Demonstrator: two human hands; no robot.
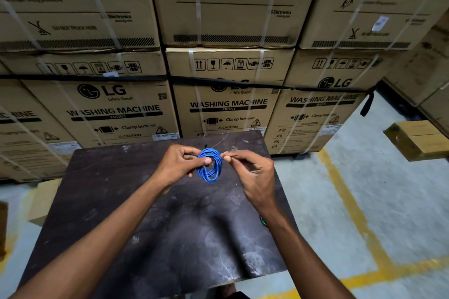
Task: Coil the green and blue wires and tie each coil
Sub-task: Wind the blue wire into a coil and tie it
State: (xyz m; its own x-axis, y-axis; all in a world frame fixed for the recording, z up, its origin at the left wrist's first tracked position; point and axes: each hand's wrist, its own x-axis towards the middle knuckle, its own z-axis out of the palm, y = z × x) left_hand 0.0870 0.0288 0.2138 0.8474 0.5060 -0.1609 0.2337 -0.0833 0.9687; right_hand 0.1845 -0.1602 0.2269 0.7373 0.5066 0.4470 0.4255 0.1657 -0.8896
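Observation:
A small coil of blue wire (209,165) hangs above the far half of the dark table (155,226). My left hand (181,164) grips the coil on its left side, thumb across the loops. My right hand (250,172) pinches a thin dark tie (232,156) that runs to the coil's right side. A short black end sticks up behind the coil's top. A bit of green (263,221), possibly the green wire, peeks out from under my right forearm near the table's right edge; most of it is hidden.
Stacked cardboard washing machine boxes (228,94) form a wall right behind the table. A small cardboard box (419,139) sits at the right. Concrete floor with yellow lines (352,201) lies to the right; a carton flap (43,201) is at the left.

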